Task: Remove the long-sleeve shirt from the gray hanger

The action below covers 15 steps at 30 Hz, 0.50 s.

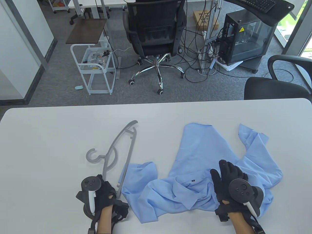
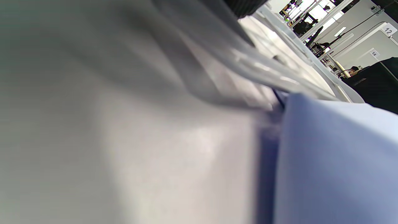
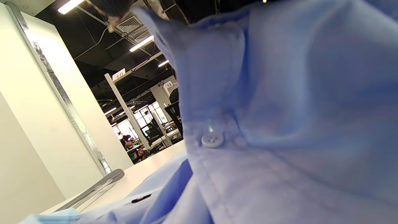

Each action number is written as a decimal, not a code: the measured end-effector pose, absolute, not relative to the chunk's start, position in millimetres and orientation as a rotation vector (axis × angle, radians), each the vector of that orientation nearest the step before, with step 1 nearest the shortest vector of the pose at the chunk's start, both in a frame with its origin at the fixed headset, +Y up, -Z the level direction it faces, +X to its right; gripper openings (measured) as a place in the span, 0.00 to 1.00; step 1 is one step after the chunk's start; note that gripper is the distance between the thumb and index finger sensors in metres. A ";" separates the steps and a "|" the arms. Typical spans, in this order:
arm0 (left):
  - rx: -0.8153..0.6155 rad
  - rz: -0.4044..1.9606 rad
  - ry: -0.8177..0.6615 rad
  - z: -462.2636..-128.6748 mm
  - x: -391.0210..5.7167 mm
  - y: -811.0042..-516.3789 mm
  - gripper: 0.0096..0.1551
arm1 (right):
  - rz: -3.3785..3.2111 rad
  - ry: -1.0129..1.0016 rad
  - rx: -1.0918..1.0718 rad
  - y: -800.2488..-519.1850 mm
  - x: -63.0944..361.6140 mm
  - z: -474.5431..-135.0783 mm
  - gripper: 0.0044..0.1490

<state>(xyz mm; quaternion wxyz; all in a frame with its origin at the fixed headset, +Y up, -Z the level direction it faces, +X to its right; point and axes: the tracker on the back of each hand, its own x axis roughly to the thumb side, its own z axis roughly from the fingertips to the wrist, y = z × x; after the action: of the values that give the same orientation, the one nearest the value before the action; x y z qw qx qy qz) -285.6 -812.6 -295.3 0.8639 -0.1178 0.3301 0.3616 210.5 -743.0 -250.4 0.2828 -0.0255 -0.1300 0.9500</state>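
A blurred gray hanger (image 2: pixel 264 70) is lying across the white table (image 2: pixel 155 155), its bars meeting the blue shirt (image 2: pixel 335 161) at right.

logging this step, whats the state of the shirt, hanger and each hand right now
shirt: off the hanger, crumpled on the table, one sleeve edge over the hanger's lower bar
hanger: flat on the table left of the shirt, nothing hung on it
left hand: at the hanger's near end, grip hidden
right hand: fingers spread, pressing on the shirt
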 end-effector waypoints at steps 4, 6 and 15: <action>-0.262 0.752 0.692 -296.2 -284.8 -813.3 0.35 | 2.552 -0.347 -0.078 -743.4 211.3 -251.3 0.46; -0.264 0.750 0.693 -296.2 -284.6 -813.2 0.36 | 2.547 -0.343 -0.080 -743.6 211.8 -251.1 0.46; -0.269 0.757 0.684 -297.1 -284.2 -814.3 0.36 | 2.522 -0.361 -0.078 -740.9 214.2 -249.0 0.45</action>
<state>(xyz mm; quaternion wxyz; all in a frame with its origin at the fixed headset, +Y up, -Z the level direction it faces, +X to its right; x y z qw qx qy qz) -284.2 -814.3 -297.1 0.8641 -0.1284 0.3262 0.3612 214.2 -740.9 -249.0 0.2919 -0.0294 -0.1353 0.9464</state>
